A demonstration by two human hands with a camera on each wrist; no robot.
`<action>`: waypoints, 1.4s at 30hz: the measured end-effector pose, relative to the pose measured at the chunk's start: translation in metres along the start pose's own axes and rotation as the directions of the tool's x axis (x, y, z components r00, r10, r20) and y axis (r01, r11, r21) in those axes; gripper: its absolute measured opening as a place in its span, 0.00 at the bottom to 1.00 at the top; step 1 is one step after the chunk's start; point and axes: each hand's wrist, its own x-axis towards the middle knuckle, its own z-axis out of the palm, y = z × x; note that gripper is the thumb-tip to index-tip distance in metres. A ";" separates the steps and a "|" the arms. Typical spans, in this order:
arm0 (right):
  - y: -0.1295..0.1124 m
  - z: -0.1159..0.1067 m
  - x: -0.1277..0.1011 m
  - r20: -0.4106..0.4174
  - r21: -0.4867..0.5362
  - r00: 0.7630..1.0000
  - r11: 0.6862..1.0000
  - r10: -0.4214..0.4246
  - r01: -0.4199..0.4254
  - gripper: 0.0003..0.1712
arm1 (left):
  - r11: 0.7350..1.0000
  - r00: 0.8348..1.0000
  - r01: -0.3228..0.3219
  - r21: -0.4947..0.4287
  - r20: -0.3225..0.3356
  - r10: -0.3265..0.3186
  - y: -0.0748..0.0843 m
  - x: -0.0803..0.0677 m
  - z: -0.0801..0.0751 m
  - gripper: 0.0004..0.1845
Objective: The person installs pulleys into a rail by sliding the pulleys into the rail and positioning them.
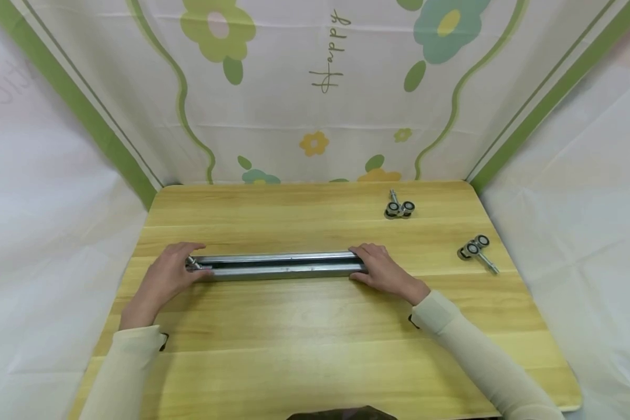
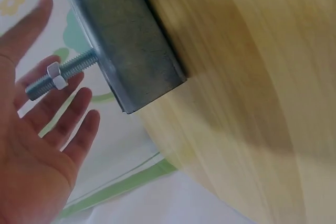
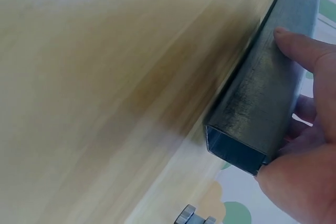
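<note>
A long grey metal rail [image 1: 280,265] lies crosswise on the wooden table [image 1: 315,344]. My left hand [image 1: 165,274] is at its left end, fingers straight and spread. A threaded bolt with a nut [image 2: 58,74] sticks out of that rail end [image 2: 126,40] and lies against the fingers of the left hand [image 2: 37,145]. My right hand [image 1: 385,271] holds the right end. In the right wrist view its thumb [image 3: 304,51] presses the rail's side [image 3: 268,103] and the other fingers wrap the far side. The rail's right end is hollow and open.
Two metal roller hangers with threaded stems lie on the table's far right, one at the back [image 1: 399,208] and one nearer the right edge [image 1: 475,248]. A floral cloth backdrop [image 1: 315,87] rises behind the table, with white sheets at both sides.
</note>
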 end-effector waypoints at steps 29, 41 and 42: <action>0.078 -0.078 -0.093 -0.147 -0.096 0.972 0.975 0.184 -0.199 0.49 | 0.981 0.990 0.085 -0.174 0.130 -0.062 -0.033 0.000 0.019 0.55; 0.125 -0.114 -0.131 -0.279 -0.082 0.905 0.931 0.321 -0.355 0.45 | 0.982 0.994 0.064 -0.176 0.099 -0.047 -0.040 0.005 0.024 0.49; 0.129 -0.115 -0.134 -0.288 -0.070 0.896 0.925 0.338 -0.372 0.45 | 0.982 0.995 0.059 -0.179 0.093 -0.043 -0.040 0.005 0.024 0.49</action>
